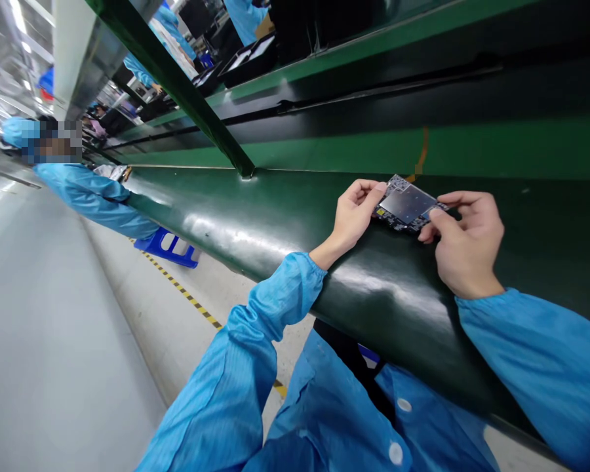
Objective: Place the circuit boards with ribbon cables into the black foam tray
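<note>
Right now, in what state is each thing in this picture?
circuit board, held level, gripped at both ends.
left hand, fingers shut on the board's left end.
right hand, fingers shut on its right end.
green belt, glossy, under the board.
co-worker's sleeve, stretched toward the belt edge.

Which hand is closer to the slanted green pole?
Left. The left hand grips the board on the side toward the pole. The right hand grips the other side, farther from the pole.
</note>
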### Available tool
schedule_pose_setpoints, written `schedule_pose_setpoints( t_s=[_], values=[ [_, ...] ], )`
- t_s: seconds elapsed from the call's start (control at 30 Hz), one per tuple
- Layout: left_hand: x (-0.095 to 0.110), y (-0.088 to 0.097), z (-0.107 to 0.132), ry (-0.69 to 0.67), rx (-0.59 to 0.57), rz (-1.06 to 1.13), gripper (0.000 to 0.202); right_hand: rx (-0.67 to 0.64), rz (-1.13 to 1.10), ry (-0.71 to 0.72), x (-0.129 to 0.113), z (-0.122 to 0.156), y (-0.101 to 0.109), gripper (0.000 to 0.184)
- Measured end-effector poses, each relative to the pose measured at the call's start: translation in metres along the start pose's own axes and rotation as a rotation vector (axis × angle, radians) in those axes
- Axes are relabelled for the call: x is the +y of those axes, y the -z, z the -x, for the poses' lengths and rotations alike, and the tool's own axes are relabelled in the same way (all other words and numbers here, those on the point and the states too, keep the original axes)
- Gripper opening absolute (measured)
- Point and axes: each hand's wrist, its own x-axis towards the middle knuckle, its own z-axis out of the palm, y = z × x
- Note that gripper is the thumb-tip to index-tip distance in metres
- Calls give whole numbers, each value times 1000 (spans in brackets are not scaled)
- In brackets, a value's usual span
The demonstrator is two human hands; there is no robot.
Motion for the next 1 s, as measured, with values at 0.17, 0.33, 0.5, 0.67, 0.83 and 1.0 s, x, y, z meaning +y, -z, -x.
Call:
schedule_pose_setpoints(
  t_s=[0.17, 0.33, 0.5, 0.67, 0.83, 1.0],
  values=[
    [-1, 1, -1, 0, -12, -13, 18, -7, -5, 17, 3, 0, 1, 27],
    [1, 1, 0, 1, -5, -10, 20, -13, 9, 12, 3, -1, 1, 25],
    [0, 3, -1, -22, -36, -49, 16, -9, 8, -7, 1, 0, 0, 25],
    [-1, 3, -1, -34, -41, -64, 16, -9, 14, -36, 0, 1, 0, 26],
    [3, 1, 1, 3, -27, -46, 18, -20, 12, -15, 0, 1, 0, 24],
    [0, 3, 1, -32, -33, -84, 17, -20, -2, -34, 0, 2, 0, 23]
  ],
)
